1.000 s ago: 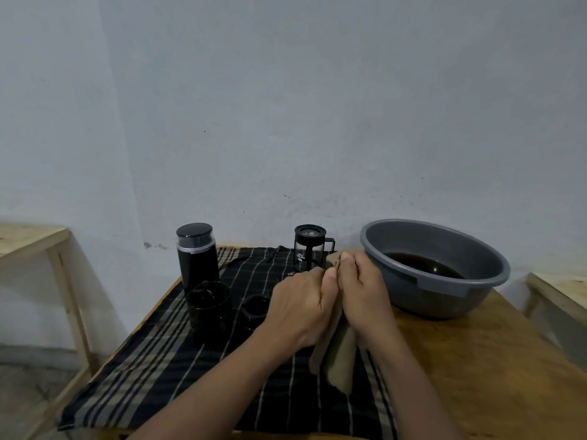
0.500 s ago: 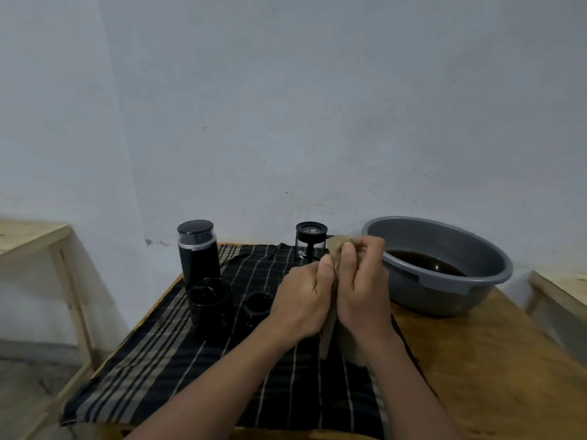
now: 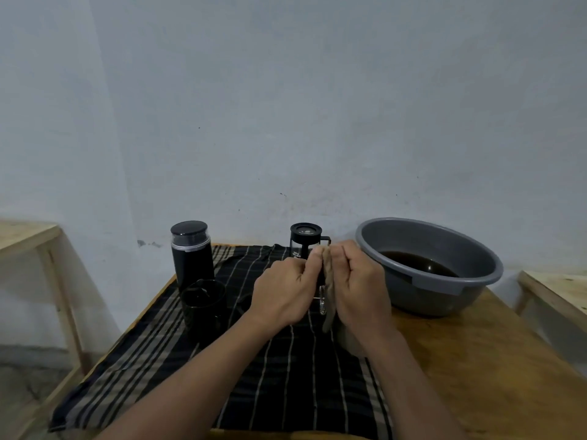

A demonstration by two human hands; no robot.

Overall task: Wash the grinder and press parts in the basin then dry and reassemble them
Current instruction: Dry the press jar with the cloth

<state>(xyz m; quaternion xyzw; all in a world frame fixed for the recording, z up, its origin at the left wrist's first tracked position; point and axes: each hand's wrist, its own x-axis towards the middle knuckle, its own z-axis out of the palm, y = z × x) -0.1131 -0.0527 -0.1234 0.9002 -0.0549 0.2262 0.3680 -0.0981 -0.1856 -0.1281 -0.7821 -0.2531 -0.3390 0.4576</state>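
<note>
I take this for a plain room in a home, set up as a makeshift washing spot: a bare painted wall (image 3: 317,106), scuffed low down, stands behind a raw wooden table (image 3: 495,369). A striped cloth (image 3: 286,395) covers part of it and a grey plastic basin (image 3: 444,293) holds dark water. An unfinished left side table (image 3: 28,236) and right side table (image 3: 562,290) flank it.

Wooden table (image 3: 482,369), plain top. Dark striped cloth (image 3: 286,382) spread flat over its left and middle part, reaching the near edge. Grey basin (image 3: 425,301) on bare wood at right rear, holding dark liquid.
</note>
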